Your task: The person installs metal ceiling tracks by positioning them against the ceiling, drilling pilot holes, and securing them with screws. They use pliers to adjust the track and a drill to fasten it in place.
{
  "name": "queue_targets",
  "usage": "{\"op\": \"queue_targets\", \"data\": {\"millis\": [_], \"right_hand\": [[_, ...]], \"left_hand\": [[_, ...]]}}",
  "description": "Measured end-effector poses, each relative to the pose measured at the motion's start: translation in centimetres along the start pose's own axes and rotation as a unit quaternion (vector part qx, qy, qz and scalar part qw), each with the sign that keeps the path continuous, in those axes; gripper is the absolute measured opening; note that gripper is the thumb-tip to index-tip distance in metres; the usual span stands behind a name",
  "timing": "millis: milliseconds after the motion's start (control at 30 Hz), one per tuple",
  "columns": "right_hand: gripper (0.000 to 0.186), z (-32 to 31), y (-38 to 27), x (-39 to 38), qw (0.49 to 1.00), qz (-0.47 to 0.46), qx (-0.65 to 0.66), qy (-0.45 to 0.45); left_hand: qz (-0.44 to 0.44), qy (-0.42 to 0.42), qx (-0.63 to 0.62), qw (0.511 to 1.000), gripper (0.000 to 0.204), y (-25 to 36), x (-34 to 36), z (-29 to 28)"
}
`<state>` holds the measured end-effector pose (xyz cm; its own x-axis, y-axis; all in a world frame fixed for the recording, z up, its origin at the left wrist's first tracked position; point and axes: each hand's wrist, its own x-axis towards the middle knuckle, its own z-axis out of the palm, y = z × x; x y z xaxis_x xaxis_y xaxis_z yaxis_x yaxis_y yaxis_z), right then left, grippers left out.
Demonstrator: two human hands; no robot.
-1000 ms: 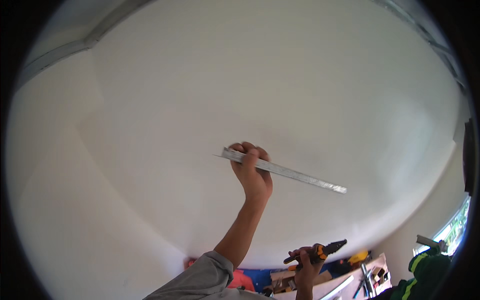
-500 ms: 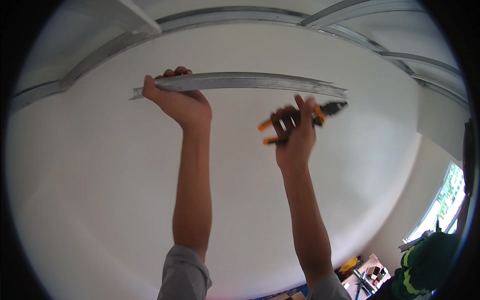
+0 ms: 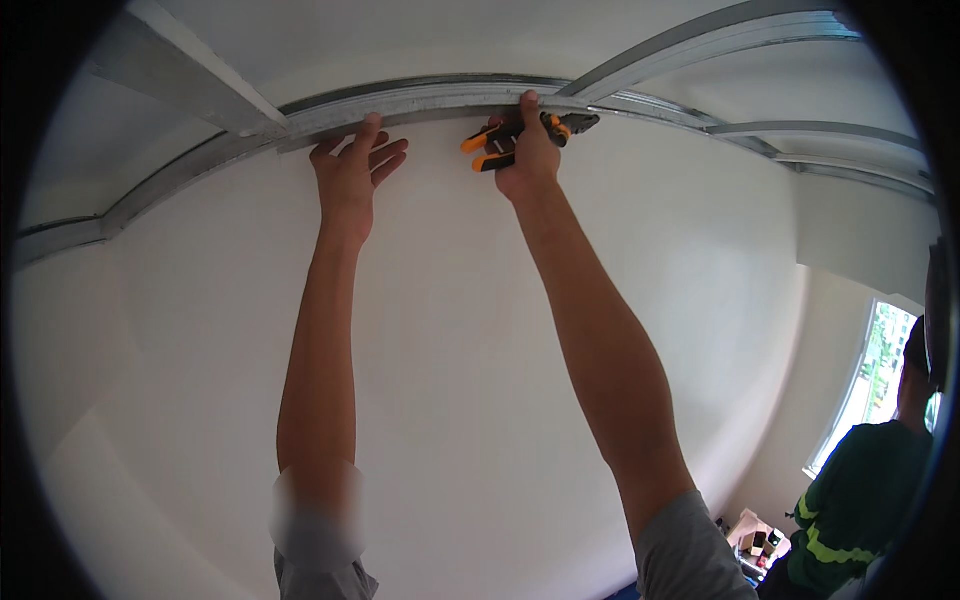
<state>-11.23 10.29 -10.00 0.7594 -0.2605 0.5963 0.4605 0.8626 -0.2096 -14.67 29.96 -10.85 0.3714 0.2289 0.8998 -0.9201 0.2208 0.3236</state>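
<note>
A silver metal channel strip (image 3: 430,104) lies along the ceiling frame's wall rail, its left end a little below the rail. My left hand (image 3: 345,185) reaches up to the strip's left part, a fingertip against its face and the other fingers spread below it. My right hand (image 3: 530,160) is closed around combination pliers (image 3: 490,161) with black and orange handles. Its thumb presses up on the strip's right part. The pliers' dark jaws point right, apart from the strip.
Metal cross members (image 3: 690,50) run from the wall rail, with another beam (image 3: 190,75) at upper left. The white wall (image 3: 450,380) fills the middle. At lower right stand a person in a dark green top (image 3: 850,490), a window (image 3: 875,380) and a cluttered table (image 3: 750,525).
Both hands have risen, bringing the strip up to the ceiling frame. The left hand has loosened from its grip to spread fingers. The pliers have moved up and left in the right hand.
</note>
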Motion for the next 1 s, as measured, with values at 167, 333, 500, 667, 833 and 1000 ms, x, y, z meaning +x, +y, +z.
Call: {"op": "queue_targets", "data": {"millis": [167, 333, 500, 667, 833, 1000], "right_hand": [[0.041, -0.5, 1.4, 0.9, 1.000, 0.001, -0.024, 0.005], [0.043, 0.2, 1.2, -1.5, 1.000, 0.000, -0.030, 0.004], [0.045, 0.9, 1.2, -2.0, 0.999, -0.006, -0.037, 0.002], [0.043, 0.7, 2.5, -0.4, 0.994, -0.055, -0.071, 0.057], [0.028, 0.3, 2.3, 0.0, 0.996, -0.066, -0.058, -0.023], [0.039, 0.6, 1.4, -0.4, 0.997, -0.039, -0.065, -0.006]], "left_hand": [[-0.033, 0.011, -0.046, 0.998, 0.084, -0.5, 1.2, -1.0], [-0.019, 0.043, -0.048, 0.998, 0.077, 1.1, 0.8, -1.8], [-0.025, 0.009, -0.048, 0.998, 0.061, 1.9, 0.4, -2.1], [-0.033, -0.005, -0.072, 0.997, 0.039, 2.1, 1.0, -3.3], [-0.013, 0.018, -0.002, 1.000, 0.044, 3.4, 0.7, -3.1], [-0.070, 0.013, 0.088, 0.994, 0.071, 6.0, -0.1, -3.3]]}}
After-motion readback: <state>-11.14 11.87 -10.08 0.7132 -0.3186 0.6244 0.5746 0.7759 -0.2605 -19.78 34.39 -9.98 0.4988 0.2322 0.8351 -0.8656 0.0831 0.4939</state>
